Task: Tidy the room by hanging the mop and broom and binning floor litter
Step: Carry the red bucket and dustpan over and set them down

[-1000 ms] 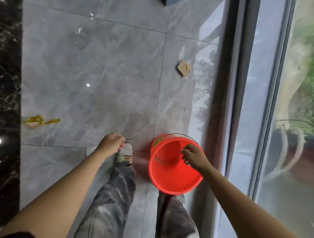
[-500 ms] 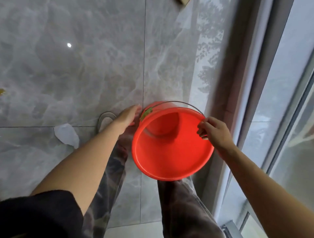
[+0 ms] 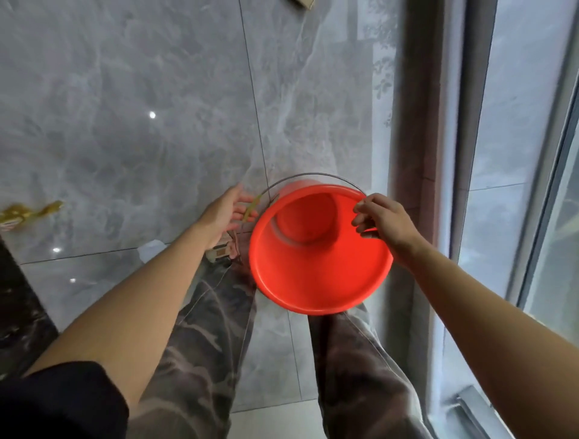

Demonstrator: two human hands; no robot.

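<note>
An orange-red plastic bucket [image 3: 316, 279] with a thin wire handle is tilted toward me above my legs, and nothing shows inside it. My right hand [image 3: 380, 224] pinches its right rim. My left hand [image 3: 227, 213] is open, fingers spread, just left of the bucket at the handle's yellow-green end. Litter lies on the grey tiled floor: a yellow wrapper [image 3: 26, 213] at the far left, a white paper scrap [image 3: 150, 247] beside my left forearm, and a brown cardboard piece [image 3: 302, 3] at the top edge. No mop or broom is in view.
A tall glass window with a grey frame [image 3: 454, 156] runs down the right side. A dark marble surface [image 3: 22, 313] stands at the lower left. My shoe [image 3: 221, 250] and camouflage trousers fill the lower middle.
The bucket has risen off the floor and tilted its mouth toward me, with my right hand on the rim. My left hand moved from above my shoe to the bucket's left side.
</note>
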